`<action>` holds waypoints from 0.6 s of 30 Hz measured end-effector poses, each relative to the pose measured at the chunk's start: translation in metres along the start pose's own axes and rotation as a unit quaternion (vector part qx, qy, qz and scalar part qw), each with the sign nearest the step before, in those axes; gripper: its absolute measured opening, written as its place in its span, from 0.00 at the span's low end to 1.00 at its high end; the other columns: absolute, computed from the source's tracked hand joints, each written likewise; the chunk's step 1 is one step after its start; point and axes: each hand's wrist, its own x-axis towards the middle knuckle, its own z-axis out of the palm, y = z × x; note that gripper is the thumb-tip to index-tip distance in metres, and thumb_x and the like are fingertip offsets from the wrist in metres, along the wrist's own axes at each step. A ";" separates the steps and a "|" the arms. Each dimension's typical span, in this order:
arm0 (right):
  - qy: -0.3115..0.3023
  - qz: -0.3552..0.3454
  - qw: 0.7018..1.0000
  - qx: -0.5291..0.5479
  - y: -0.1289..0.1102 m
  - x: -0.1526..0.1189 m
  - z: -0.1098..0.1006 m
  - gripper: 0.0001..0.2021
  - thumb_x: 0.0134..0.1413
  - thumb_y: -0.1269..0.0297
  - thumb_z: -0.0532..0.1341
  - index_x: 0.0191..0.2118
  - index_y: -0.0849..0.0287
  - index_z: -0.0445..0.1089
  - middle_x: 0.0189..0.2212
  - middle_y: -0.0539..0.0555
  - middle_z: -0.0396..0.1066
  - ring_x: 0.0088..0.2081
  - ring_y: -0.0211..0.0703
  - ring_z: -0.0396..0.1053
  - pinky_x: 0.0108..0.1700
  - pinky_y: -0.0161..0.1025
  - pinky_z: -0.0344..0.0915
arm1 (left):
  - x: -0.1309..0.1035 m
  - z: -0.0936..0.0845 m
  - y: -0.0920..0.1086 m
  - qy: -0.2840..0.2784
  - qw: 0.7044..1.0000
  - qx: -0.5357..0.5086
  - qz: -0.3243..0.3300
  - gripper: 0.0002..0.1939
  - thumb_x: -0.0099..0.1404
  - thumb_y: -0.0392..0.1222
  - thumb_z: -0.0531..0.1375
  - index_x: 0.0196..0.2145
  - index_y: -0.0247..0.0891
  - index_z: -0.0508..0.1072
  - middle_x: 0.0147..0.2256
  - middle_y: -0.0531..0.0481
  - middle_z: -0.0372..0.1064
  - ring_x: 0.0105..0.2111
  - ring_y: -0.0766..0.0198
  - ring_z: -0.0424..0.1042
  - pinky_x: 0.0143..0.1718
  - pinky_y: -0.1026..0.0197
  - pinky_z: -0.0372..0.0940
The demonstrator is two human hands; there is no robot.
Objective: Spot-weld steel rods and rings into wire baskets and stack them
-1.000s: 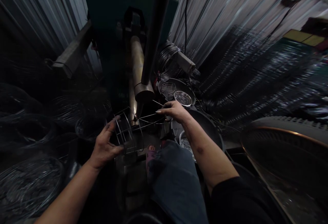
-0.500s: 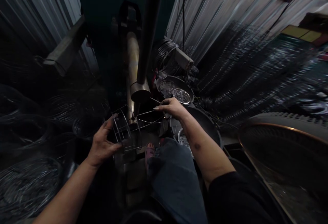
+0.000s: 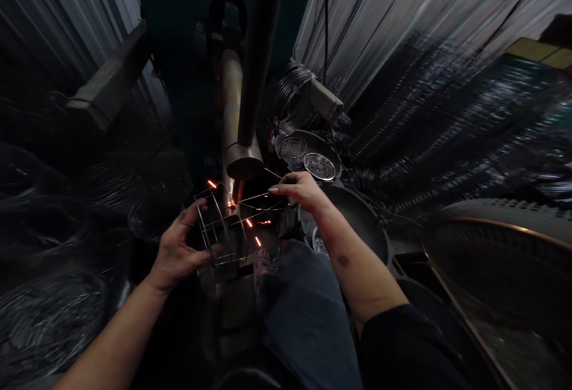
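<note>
My left hand (image 3: 176,247) is closed around the near end of a wire frame (image 3: 226,223) made of thin metal rings and cross rods. My right hand (image 3: 306,190) pinches a thin metal wire (image 3: 254,197), which runs left to the frame. Where the two come together, a spot welder's electrode tip (image 3: 237,190) touches down between my hands. Glowing orange sparks (image 3: 258,241) fly from that point. Above it is the thick cylindrical upper electrode holder (image 3: 245,161). The exact contact spot is partly hidden by the tip and the dark.
To the right stand dark round basins (image 3: 353,217), one holding a round dish (image 3: 319,165) of small metal pieces. A wire coil (image 3: 292,89) hangs behind. A fan (image 3: 496,259) is at the right, stacked metal wirework (image 3: 465,134) behind it. Tangled wire pieces (image 3: 49,324) lie lower left.
Bright orange sparks have appeared at the electrode tip and scatter around the wire frame. Both hands keep nearly the same place and hold. The view has shifted slightly.
</note>
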 end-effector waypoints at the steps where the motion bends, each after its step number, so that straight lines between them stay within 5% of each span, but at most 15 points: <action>1: 0.002 -0.002 1.000 -0.003 0.000 0.000 0.000 0.19 0.28 0.52 0.73 0.20 0.63 0.70 0.15 0.46 0.62 0.19 0.31 0.55 0.22 0.33 0.51 | 0.000 0.000 0.000 0.001 1.000 -0.005 0.000 0.44 0.47 0.46 0.71 0.61 0.47 0.60 0.57 0.45 0.62 0.56 0.48 0.64 0.59 0.43 0.59; 18: 0.034 -0.015 0.998 -0.043 0.004 -0.002 0.002 0.21 0.29 0.48 0.71 0.23 0.63 0.72 0.17 0.47 0.64 0.22 0.36 0.61 0.27 0.34 0.58 | 0.003 -0.003 0.001 -0.018 0.999 0.022 -0.028 0.48 0.44 0.51 0.71 0.61 0.42 0.60 0.57 0.42 0.62 0.56 0.49 0.64 0.59 0.46 0.58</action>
